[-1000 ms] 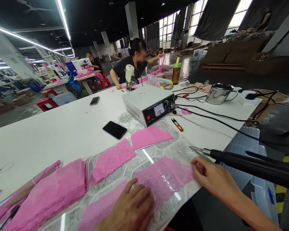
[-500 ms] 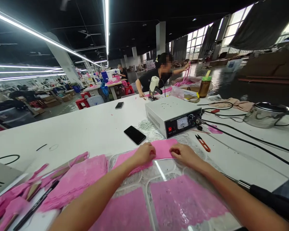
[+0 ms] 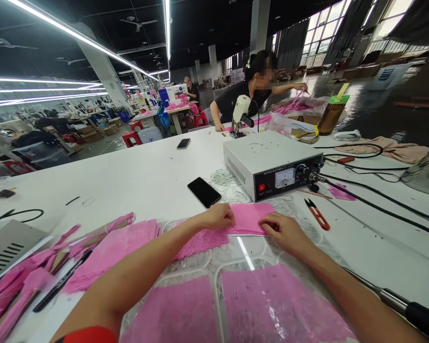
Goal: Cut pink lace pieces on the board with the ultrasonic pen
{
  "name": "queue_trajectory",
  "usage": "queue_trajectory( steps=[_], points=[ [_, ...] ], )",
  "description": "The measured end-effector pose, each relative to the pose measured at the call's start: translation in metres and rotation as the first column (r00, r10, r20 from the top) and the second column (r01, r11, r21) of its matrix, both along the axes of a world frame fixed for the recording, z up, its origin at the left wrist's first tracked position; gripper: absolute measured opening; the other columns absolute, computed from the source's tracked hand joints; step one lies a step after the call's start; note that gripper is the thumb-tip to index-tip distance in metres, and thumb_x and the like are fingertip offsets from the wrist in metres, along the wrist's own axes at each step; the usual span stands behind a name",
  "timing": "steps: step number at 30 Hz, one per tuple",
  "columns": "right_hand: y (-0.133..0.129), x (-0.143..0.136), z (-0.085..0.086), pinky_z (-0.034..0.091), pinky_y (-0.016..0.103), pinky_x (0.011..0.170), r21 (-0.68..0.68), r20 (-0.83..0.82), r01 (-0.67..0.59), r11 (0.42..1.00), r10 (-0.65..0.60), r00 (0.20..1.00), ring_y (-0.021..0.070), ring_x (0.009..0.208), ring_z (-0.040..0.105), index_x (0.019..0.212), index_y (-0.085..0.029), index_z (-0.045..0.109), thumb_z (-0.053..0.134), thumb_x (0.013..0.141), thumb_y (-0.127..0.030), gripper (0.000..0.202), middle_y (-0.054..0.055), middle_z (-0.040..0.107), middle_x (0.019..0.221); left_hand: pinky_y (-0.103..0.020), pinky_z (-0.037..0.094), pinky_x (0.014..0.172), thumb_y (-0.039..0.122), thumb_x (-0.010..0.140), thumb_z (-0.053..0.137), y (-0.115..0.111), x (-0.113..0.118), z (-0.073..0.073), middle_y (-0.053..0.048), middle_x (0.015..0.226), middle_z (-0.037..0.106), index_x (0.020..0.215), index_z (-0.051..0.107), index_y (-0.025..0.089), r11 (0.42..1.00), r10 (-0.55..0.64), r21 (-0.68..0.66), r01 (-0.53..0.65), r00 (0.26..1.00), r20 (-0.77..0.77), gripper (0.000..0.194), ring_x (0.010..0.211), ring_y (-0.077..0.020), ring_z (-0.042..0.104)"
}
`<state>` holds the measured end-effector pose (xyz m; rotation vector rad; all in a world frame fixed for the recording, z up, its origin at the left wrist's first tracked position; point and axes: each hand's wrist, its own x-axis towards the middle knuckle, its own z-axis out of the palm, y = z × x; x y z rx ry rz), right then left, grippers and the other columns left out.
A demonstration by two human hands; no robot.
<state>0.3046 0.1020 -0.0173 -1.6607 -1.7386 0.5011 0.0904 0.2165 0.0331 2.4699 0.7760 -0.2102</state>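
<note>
A folded pink cloth (image 3: 248, 218) lies at the far edge of a clear plastic sheet (image 3: 217, 295). My left hand (image 3: 219, 216), fingers curled and pinched, is on the cloth's left end, where scalloped pink fabric (image 3: 203, 242) also lies. At the cloth's right edge, my right hand (image 3: 279, 228) has its thumb and fingertips closed on it. Larger pink pieces (image 3: 271, 300) show under the plastic near me. To the left is a stack of pink pieces (image 3: 121, 247).
A black phone (image 3: 203, 192) and a grey control box (image 3: 271, 164) stand beyond my hands. Orange snips (image 3: 317, 214), cables and a black-handled tool (image 3: 422, 312) are at right. Across the table a person (image 3: 250, 90) reaches toward pink strips.
The view has shifted, so the table items sit differently in the frame. My left hand shows more of the scalloped fabric beside it. Both hands remain at the folded cloth.
</note>
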Motion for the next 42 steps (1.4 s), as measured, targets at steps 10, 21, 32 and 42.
queue_trajectory(
  steps=[10, 21, 32, 42],
  points=[
    [-0.011, -0.009, 0.01, 0.052, 0.031, 0.071, 0.101, 0.034, -0.072, 0.992, 0.069, 0.997, 0.0198, 0.084, 0.066, 0.095, -0.022, 0.071, 0.063, 0.081, -0.03, 0.018, 0.005, 0.069, 0.097, -0.037, 0.057, 0.079, 0.035, 0.095, 0.06, 0.012, -0.003, -0.002, -0.006, 0.111, 0.063, 0.115, 0.06, 0.014, 0.994, -0.026, -0.11, 0.025, 1.0, -0.001, 0.029, 0.093, -0.0207, 0.065],
    [-0.001, -0.016, 0.0, 0.049, 0.033, 0.07, 0.284, 0.178, -0.036, 0.958, -0.016, 0.984, 0.0193, 0.076, 0.061, 0.077, -0.021, 0.064, 0.05, 0.09, -0.02, 0.019, 0.004, 0.067, 0.078, -0.044, 0.052, 0.087, 0.042, 0.091, 0.063, -0.017, 0.008, 0.012, -0.008, 0.111, 0.062, 0.111, 0.061, 0.015, 0.974, 0.043, 0.219, -0.059, 0.996, 0.077, 0.034, 0.099, -0.0225, 0.061],
    [-0.002, -0.006, 0.001, 0.05, 0.036, 0.076, 0.35, 0.281, -0.064, 0.934, -0.039, 0.959, 0.0232, 0.084, 0.062, 0.089, -0.019, 0.068, 0.052, 0.085, -0.01, 0.019, 0.008, 0.07, 0.087, -0.04, 0.046, 0.088, 0.019, 0.096, 0.054, -0.052, 0.014, -0.004, -0.005, 0.093, 0.064, 0.093, 0.065, 0.014, 0.777, 0.051, 0.61, -0.155, 0.982, 0.184, 0.012, 0.091, -0.0198, 0.06],
    [-0.084, 0.005, 0.022, 0.049, 0.034, 0.072, 0.388, 0.362, -0.163, 0.907, 0.013, 0.932, 0.0208, 0.08, 0.059, 0.09, -0.019, 0.068, 0.047, 0.089, -0.007, 0.024, 0.008, 0.066, 0.086, -0.033, 0.046, 0.072, 0.011, 0.1, 0.037, -0.145, -0.041, 0.006, -0.006, 0.084, 0.061, 0.107, 0.06, 0.014, 0.748, -0.302, 0.663, 0.024, 0.903, 0.307, 0.025, 0.076, -0.0175, 0.053]
  ],
)
